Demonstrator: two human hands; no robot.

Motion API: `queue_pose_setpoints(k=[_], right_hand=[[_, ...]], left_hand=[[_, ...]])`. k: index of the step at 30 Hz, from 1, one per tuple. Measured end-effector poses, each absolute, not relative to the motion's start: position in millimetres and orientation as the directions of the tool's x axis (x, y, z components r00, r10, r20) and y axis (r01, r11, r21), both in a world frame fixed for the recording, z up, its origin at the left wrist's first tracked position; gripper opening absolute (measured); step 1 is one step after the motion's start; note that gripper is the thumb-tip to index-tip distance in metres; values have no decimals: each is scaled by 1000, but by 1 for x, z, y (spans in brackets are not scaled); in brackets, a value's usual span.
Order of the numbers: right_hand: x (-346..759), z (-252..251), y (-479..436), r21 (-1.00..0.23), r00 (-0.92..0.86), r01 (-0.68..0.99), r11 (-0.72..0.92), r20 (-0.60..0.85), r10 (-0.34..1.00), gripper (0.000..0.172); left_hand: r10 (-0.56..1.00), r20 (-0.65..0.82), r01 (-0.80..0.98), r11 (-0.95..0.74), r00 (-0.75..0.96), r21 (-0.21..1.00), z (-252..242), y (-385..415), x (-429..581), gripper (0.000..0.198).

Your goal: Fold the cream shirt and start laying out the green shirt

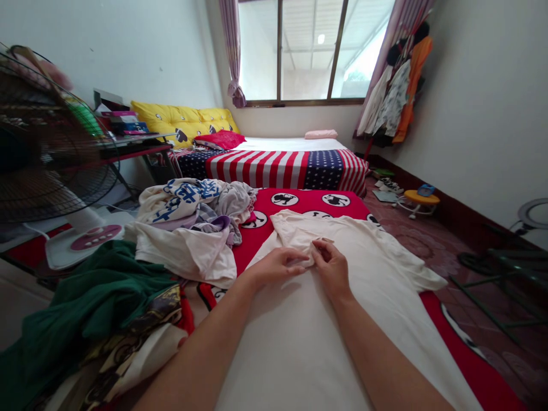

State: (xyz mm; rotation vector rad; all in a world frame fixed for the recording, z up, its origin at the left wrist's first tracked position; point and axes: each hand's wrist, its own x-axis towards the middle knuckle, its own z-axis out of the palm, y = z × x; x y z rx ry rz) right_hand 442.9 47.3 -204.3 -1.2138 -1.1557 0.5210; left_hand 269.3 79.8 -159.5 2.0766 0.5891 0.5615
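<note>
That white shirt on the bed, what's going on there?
A person has their left hand and right hand on a small fold of a white shirt, which lies spread out on a red bedcover. A rumpled heap of clothes sits beside the shirt on the person's left, and a green garment lies closer to them on that side.

**Bright daylight, wide-lens bowing at edges**

Daylight enters through the window (302, 51), with glare blown out at its upper right. Soft shadows fall below the left hand (276, 267) and right hand (331, 268) on the white T-shirt (291, 354). The walls curve toward the frame edges; the pedestal fan (47, 142) looks stretched and slightly blurred.
</note>
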Motion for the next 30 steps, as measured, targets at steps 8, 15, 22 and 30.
queue_pose_setpoints(k=[8,15,22,30], right_hand=[[447,-211,53,-852,311,417,317,462,831,41],[443,-205,48,-831,303,463,308,475,826,61],[441,-198,41,-613,125,725,314,566,815,55],[432,-193,37,-445,84,884,142,451,889,34]], left_hand=[[784,-27,653,-497,621,572,-135,59,237,52],[888,-171,903,-408,427,138,-111,-21,170,71],[951,-142,962,-271,273,36,-113,-87,127,54],[989,40,986,-147,144,74,-130,-124,112,44]])
